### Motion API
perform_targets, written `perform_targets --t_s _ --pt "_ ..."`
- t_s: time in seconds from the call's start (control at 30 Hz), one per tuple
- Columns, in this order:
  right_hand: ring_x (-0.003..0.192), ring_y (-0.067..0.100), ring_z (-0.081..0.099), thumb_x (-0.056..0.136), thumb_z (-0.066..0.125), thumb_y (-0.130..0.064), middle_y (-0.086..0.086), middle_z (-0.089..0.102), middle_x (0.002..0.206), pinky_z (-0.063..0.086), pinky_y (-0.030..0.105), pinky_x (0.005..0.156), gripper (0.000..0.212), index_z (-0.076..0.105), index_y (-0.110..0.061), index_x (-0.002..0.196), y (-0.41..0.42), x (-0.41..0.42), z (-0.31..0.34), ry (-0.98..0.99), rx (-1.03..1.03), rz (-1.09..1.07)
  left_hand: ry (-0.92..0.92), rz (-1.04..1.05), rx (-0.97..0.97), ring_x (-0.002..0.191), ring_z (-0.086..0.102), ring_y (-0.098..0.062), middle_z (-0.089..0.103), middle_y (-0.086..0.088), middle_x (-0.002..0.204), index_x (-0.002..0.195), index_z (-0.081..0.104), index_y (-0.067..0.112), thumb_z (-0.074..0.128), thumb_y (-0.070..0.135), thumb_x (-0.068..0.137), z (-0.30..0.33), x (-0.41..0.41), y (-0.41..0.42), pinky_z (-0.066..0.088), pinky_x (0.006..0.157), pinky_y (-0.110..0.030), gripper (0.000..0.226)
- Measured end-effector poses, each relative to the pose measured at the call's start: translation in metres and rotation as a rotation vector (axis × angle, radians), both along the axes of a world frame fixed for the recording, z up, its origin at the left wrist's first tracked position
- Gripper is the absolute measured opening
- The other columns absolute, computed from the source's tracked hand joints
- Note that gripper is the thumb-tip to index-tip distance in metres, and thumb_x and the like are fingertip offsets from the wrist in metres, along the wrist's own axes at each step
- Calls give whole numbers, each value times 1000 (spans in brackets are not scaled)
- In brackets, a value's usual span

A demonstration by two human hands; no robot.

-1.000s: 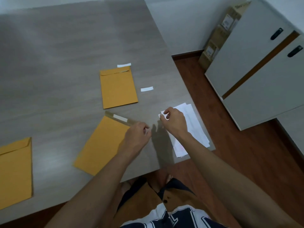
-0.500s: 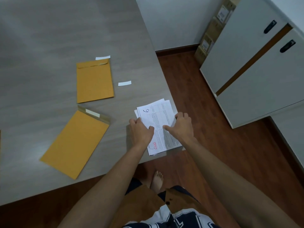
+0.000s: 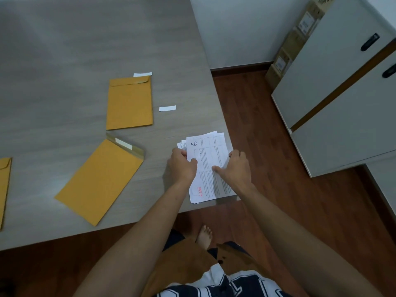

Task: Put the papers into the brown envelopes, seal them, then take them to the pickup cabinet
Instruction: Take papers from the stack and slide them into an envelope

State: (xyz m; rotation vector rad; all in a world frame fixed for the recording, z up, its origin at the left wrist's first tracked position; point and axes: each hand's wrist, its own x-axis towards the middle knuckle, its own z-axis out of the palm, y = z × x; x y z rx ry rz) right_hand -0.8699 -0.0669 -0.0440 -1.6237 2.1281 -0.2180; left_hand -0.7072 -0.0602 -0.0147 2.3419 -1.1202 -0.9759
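A stack of printed white papers [image 3: 209, 159] lies at the near right corner of the grey table [image 3: 64, 50]. My left hand [image 3: 182, 166] grips the stack's left edge and my right hand [image 3: 235, 168] grips its right edge, thumbs on top. To the left lies a brown envelope [image 3: 98, 183] with its flap open and a white strip on the flap. A second brown envelope [image 3: 129, 103] with its flap folded down lies farther back. A third brown envelope [image 3: 3, 189] shows at the left edge.
Two small white paper strips [image 3: 167, 108] [image 3: 143, 74] lie near the far envelope. A white cabinet [image 3: 342, 93] with black handles stands on the right, over brown wooden floor. Cardboard boxes [image 3: 300, 35] are stacked behind it. My bare foot [image 3: 204, 235] shows under the table edge.
A second ago my hands were at the open envelope's flap strip. They have moved right and taken hold of the paper stack's two edges. The view has shifted right.
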Motion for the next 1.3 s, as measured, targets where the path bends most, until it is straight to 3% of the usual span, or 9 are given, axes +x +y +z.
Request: perform_targets --t_s 0.13,0.3,0.43,0.53,0.67,0.73,0.87,1.1,1.3 --pt "104 16 54 69 77 -59 1 51 119 53 33 87 74 47 -17 122 1 1 -1 -2 -7 4 -62 -80 -66 85 62 -16 62 13 95 90 55 34 56 40 89 4 -4 3 55 75 -41 6" --pt "105 16 53 70 79 -55 2 50 119 51 32 87 71 47 -17 121 0 2 0 -16 -11 3 -6 -175 -42 88 62 -18 58 10 99 103 61 28 52 47 93 6 -11 3 52 74 -39 23" --pt "107 16 50 72 78 -52 1 48 120 46 29 86 68 46 -17 120 2 3 2 -26 -9 -1 169 -114 -60 88 56 -13 64 2 115 122 60 16 47 26 102 6 -19 2 39 64 -23 26" --pt "109 15 47 73 78 -50 1 47 121 43 27 85 66 46 -17 120 4 3 4 -38 -6 -9 244 -72 -84 94 57 -14 65 -3 123 125 59 13 47 19 102 9 -21 1 39 71 -24 27" --pt "108 14 46 73 74 -58 -1 49 123 43 29 87 67 48 -20 122 3 2 9 6 -17 11 310 -56 -91 92 57 -13 64 -3 123 127 58 13 45 19 103 10 -17 0 38 58 -17 28" --pt "109 15 47 73 69 -63 -2 52 124 45 32 91 67 49 -22 123 3 2 13 10 -48 15 348 -25 -93 95 60 -16 65 0 122 126 59 15 47 20 102 10 -14 -1 46 68 -23 28" --pt "110 13 51 73 74 -58 -6 57 124 51 36 91 63 51 -26 122 -4 2 19 -219 -59 -81 446 81 -105 96 65 -21 68 -1 117 122 62 14 54 22 99 7 -8 -5 52 81 -33 25" --pt "89 11 57 86 74 -28 1 65 122 36 15 56 30 56 -17 108 -26 -1 36 -482 76 -178 564 135 -157 93 65 -20 68 -1 110 119 63 11 57 20 98 11 -3 -11 52 79 -31 23" --pt "97 19 64 89 70 -24 1 68 120 53 35 80 23 64 -17 109 -36 -12 33 -580 113 -255 711 202 -92 93 69 -22 71 -5 110 115 67 10 50 14 100 5 7 -14 56 77 -32 23"
